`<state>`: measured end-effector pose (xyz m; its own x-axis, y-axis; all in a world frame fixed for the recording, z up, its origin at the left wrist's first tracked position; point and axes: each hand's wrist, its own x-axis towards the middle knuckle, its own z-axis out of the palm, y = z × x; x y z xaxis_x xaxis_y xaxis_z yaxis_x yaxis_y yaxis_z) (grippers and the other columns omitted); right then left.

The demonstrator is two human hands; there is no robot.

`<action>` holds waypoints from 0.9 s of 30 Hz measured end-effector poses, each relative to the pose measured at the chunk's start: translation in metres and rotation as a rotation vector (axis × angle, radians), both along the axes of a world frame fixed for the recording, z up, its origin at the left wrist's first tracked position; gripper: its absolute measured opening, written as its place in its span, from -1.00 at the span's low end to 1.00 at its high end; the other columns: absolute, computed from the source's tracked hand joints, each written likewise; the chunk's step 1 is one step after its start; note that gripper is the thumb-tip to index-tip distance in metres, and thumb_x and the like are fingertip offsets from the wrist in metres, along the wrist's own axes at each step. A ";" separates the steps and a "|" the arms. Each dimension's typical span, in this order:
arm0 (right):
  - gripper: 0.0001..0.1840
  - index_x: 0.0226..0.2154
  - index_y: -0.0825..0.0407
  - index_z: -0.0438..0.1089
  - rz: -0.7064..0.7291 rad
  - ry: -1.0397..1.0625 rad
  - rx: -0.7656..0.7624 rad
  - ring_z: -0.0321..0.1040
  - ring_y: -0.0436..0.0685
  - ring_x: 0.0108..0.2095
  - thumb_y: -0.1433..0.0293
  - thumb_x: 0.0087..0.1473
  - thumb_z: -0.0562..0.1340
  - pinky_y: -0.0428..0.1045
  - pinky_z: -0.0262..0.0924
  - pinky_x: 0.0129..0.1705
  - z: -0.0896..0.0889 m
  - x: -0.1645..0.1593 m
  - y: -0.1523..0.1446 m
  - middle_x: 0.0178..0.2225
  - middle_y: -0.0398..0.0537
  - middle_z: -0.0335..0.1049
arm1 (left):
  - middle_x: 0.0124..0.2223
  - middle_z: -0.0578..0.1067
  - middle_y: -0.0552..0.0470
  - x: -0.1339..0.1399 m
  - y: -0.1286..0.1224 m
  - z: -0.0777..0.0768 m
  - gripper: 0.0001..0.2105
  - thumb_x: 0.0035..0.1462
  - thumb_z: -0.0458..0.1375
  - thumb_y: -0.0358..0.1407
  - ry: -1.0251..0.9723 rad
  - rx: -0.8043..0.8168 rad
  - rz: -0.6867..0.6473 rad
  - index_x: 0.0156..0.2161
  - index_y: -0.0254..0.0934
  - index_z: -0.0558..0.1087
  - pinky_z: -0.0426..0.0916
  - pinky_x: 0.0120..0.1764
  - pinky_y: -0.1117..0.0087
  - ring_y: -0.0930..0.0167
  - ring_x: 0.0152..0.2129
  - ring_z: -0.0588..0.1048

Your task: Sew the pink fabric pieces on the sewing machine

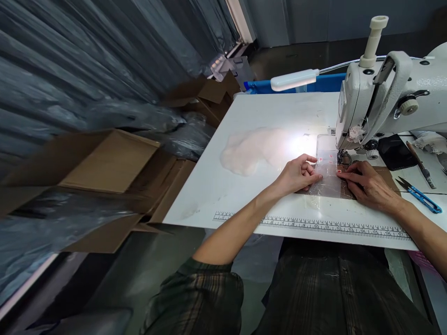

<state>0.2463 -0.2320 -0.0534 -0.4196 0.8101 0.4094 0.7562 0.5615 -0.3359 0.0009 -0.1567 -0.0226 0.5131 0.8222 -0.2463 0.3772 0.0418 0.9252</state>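
A clear plastic sheet [327,172] with small red marks lies under the presser foot [341,156] of a white sewing machine [370,100]. My left hand [301,173] pinches the left edge of the sheet between thumb and fingers. On the other side, my right hand [366,185] rests with fingers stretched out, its fingertips touching the sheet's right edge close to the needle area. Beneath the sheet and the right hand is a brown strip [387,177] on the table. The needle itself is too small to make out.
Blue thread snips [421,195], a black phone-like slab [397,152] and a pen-like tool [421,165] lie right of the machine. A printed ruler [314,225] runs along the front of the white table [195,204]. Open cardboard boxes [111,160] stand left. A lamp [295,80] shines from behind.
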 end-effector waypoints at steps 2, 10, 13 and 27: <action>-0.62 0.03 -0.01 0.52 0.000 0.004 0.032 0.37 0.24 -0.09 0.39 0.31 0.07 0.20 0.44 -0.05 0.000 -0.001 0.000 -0.14 0.15 0.38 | -0.42 0.45 0.14 -0.001 0.001 -0.003 -0.55 0.03 0.33 -0.32 -0.016 0.010 -0.024 0.02 -0.33 0.33 0.34 -0.59 0.50 0.56 -0.61 0.42; -0.61 0.05 -0.04 0.50 -0.020 0.069 -0.021 0.42 0.16 -0.12 0.41 0.31 0.06 0.09 0.45 -0.10 0.010 0.000 -0.010 -0.12 0.11 0.38 | -0.37 0.48 0.08 -0.003 0.001 -0.002 -0.51 0.03 0.32 -0.25 0.012 0.000 -0.040 0.05 -0.33 0.33 0.40 -0.55 0.46 0.55 -0.60 0.43; -0.63 -0.01 -0.05 0.55 0.060 0.033 -0.032 0.42 0.17 -0.12 0.39 0.31 0.08 0.10 0.43 -0.09 0.013 0.001 -0.013 -0.14 0.09 0.39 | -0.35 0.50 0.06 -0.003 0.000 0.001 -0.50 0.03 0.32 -0.23 0.023 0.010 -0.043 0.07 -0.34 0.33 0.40 -0.54 0.45 0.54 -0.60 0.45; -0.65 -0.06 -0.05 0.58 0.092 -0.043 0.015 0.37 0.22 -0.10 0.40 0.29 0.10 0.18 0.37 -0.06 0.009 0.000 -0.013 -0.15 0.11 0.42 | -0.21 0.53 -0.06 -0.004 0.003 -0.010 -0.67 0.26 0.15 -0.03 0.195 0.939 -0.070 -0.14 -0.30 0.50 0.24 -0.55 0.47 0.47 -0.48 0.44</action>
